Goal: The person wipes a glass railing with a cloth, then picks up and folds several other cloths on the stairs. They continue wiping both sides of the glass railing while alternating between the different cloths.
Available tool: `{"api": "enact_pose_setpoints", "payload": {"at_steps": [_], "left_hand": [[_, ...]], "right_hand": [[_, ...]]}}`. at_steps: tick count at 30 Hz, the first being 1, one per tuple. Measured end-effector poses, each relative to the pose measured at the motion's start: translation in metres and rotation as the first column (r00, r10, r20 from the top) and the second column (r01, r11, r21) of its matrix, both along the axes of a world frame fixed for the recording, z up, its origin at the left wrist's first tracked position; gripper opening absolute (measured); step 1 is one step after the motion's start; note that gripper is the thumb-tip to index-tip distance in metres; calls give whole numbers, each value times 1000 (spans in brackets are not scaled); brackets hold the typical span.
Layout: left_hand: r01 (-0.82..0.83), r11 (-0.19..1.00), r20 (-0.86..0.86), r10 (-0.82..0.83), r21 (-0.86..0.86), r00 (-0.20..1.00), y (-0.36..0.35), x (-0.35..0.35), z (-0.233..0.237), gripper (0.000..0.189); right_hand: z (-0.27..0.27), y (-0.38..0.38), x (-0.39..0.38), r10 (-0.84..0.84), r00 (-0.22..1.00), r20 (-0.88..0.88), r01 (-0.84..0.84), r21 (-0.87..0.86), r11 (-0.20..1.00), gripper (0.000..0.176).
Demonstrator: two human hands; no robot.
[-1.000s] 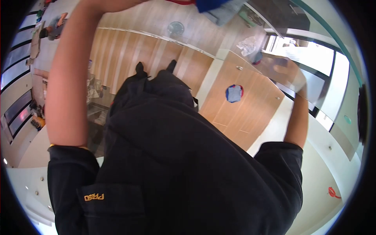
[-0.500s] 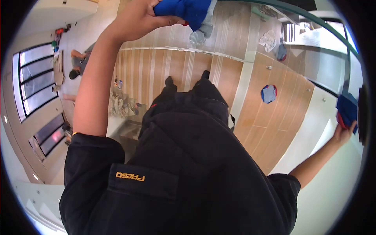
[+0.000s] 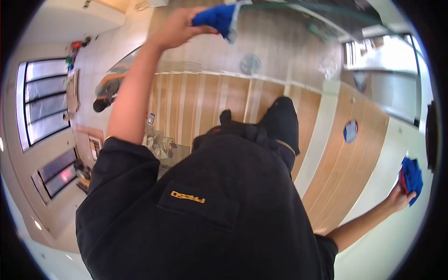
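Note:
My left hand (image 3: 179,29) reaches up at the top of the view, fingers closed around a blue cloth (image 3: 215,20) with a grey edge. That cloth is beside the left end of a glass panel's greenish edge (image 3: 317,8). Far out on the right, my right hand (image 3: 400,198) grips a second blue cloth (image 3: 412,179), which shows red along its inner side. Both cloths look bunched.
Below me are striped wooden steps (image 3: 186,100). A grey-and-blue round bundle (image 3: 351,131) lies on the wooden panel (image 3: 359,158) to the right. Another person (image 3: 108,91) is at the left, beyond my left arm. Windows (image 3: 46,100) line the far left.
My body has leaned and the whole view has shifted. The right hand with its cloth sits lower, away from the glass edge. The left hand still holds its cloth near the glass.

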State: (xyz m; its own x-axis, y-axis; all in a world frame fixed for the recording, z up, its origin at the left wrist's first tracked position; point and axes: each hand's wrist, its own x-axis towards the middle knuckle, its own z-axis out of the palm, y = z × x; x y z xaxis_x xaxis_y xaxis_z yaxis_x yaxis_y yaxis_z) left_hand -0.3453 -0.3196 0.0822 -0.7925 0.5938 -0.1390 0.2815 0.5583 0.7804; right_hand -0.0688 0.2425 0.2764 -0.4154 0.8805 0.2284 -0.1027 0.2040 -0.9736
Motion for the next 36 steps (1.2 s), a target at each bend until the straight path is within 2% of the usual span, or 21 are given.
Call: {"api": "enact_pose_setpoints", "payload": {"at_steps": [2, 3, 4, 7, 10, 16, 17, 19, 20, 22, 23, 24, 25, 26, 27, 28, 30, 31, 32, 33, 36], "left_hand": [[-188, 977, -17, 191, 100, 981, -27, 15, -10, 41], [-95, 990, -154, 111, 107, 982, -45, 6, -31, 40], [-119, 990, -99, 127, 81, 987, -53, 9, -32, 39], [-109, 985, -298, 145, 134, 943, -56, 6, -47, 35], [-193, 976, -332, 217, 102, 918, -51, 11, -50, 36], [-238, 966, -303, 256, 97, 918, -54, 20, -45, 32], [-233, 967, -297, 255, 106, 920, -56, 19, -48, 31], [-199, 972, -290, 227, 125, 930, -60, 14, -58, 31], [-198, 969, -273, 233, 150, 933, -66, 12, -65, 31], [-220, 971, -394, 237, 90, 888, -82, 12, -71, 33], [-203, 976, -206, 215, 78, 955, -92, 12, -72, 33], [-217, 970, -302, 240, 109, 923, -99, 13, -75, 29], [-167, 977, -303, 200, 133, 932, -106, 6, -90, 28], [-259, 962, -218, 273, 89, 937, -97, 17, -67, 30], [-193, 981, -206, 187, -10, 960, -99, 7, -73, 32], [-249, 966, -93, 255, 71, 963, -85, 15, -53, 30], [-240, 970, -62, 238, -35, 969, -80, 12, -41, 32], [-257, 967, -189, 252, 1, 949, -98, 0, -71, 29], [-321, 947, -65, 319, -24, 946, -113, -9, -85, 32], [-316, 947, -168, 303, -56, 938, -99, -5, -66, 25], [-299, 949, -140, 284, -101, 949, -75, 8, -43, 19]], "right_hand": [[2, -1, -2, -8, 1000, -7, 8, -5, 1000, 62], [5, 4, -1, 10, 1000, -8, -10, 28, 1000, 61], [9, 19, 2, 50, 999, -10, -50, 48, 998, 84], [33, 4, -18, 8, 1000, -18, -4, 185, 983, 69], [47, 54, -36, 262, 964, -53, -239, 273, 932, 66], [49, 201, -133, 80, 978, -191, -26, 268, 963, 60], [49, 238, -157, 98, 899, -427, -31, 161, 987, 46], [52, 220, -193, -128, 858, -498, 169, 37, 985, 18], [49, 210, -210, -143, 871, -469, 211, 94, 973, 19], [19, 165, -226, -43, 956, -290, 170, 429, 887, 21], [1, 129, -229, -4, 980, -199, 125, 600, 790, 23], [-19, 80, -226, 17, 992, -126, 81, 729, 680, 25], [-39, 27, -217, 26, 997, -79, 49, 810, 584, 27], [-59, -27, -207, 42, 998, -47, 18, 851, 524, 29], [-79, -76, -202, 63, 998, -27, -7, 872, 490, 31], [-99, -117, -201, 92, 996, -15, -30, 884, 466, 33], [-137, -172, -212, 149, 989, -9, -51, 917, 395, 37], [-144, -161, -214, 94, 994, -59, 24, 942, 335, 39], [-139, -146, -215, 48, 994, -103, 85, 956, 281, 42], [-124, -122, -219, -26, 987, -157, 158, 956, 248, 44], [-54, -25, -215, -182, 917, -355, 391, 893, 223, 51]]}}
